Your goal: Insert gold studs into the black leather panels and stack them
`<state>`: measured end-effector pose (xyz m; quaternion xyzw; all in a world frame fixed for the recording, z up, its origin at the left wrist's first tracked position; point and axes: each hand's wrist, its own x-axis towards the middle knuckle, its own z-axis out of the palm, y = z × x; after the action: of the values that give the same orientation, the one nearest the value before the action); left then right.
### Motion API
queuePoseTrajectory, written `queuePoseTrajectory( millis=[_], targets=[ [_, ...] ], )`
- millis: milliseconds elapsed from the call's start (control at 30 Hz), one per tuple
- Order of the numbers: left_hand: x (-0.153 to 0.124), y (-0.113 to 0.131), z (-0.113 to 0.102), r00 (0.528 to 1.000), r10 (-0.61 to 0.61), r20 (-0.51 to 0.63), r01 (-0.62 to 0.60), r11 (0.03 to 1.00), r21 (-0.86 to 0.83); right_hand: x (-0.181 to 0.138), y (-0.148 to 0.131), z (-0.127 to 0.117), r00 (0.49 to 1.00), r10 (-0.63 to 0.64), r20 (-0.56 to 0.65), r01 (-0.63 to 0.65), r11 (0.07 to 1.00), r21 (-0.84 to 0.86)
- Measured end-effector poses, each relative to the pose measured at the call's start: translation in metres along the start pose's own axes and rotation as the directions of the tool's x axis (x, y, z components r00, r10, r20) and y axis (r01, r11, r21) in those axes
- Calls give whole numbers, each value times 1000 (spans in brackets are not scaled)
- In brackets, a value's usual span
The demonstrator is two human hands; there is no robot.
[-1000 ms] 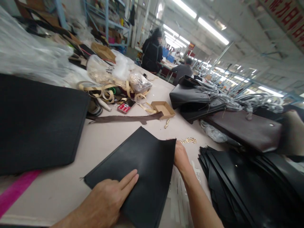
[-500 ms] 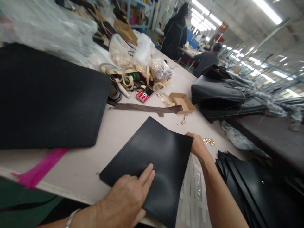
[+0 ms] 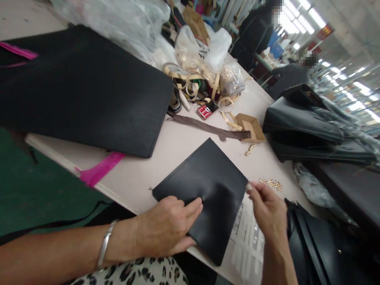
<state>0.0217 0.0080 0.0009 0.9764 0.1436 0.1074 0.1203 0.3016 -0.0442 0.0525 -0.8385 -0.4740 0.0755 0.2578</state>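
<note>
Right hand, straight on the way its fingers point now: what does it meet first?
Probably the black leather panel: the right hand points up-left at its right edge, almost touching. Its height above the panel is unclear.

No text can be read: the red sign (image 3: 324, 31) at one o'clock and the red gadget (image 3: 204, 111) at twelve are too blurred.

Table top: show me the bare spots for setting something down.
Bare: the patch between the large black sheet, the brown strip and the black panel; a smaller one between the cardboard box, the handbags and the gold rivets. Crowded: the strap tangle beyond.
</note>
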Motion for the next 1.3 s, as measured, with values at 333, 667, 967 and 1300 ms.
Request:
queuePoseTrajectory(
  millis=[333,667,967,1300],
  targets=[
    [-1,2,0,999,2,-36,-1,1000,17,-49,-40,52,888,-250,386,201,966,163],
    [-2,1,1,999,-6,-46,7,1000,11,-45,-52,51,877,-199,437,196,979,53],
    [-2,0,5,1000,3,-20,-3,1000,-10,-18,-64,50,791,25,611,40,995,-93],
    [-6,-5,4,999,15,-42,-20,992,-121,15,-59,48,775,-40,631,71,997,-24]
  ],
)
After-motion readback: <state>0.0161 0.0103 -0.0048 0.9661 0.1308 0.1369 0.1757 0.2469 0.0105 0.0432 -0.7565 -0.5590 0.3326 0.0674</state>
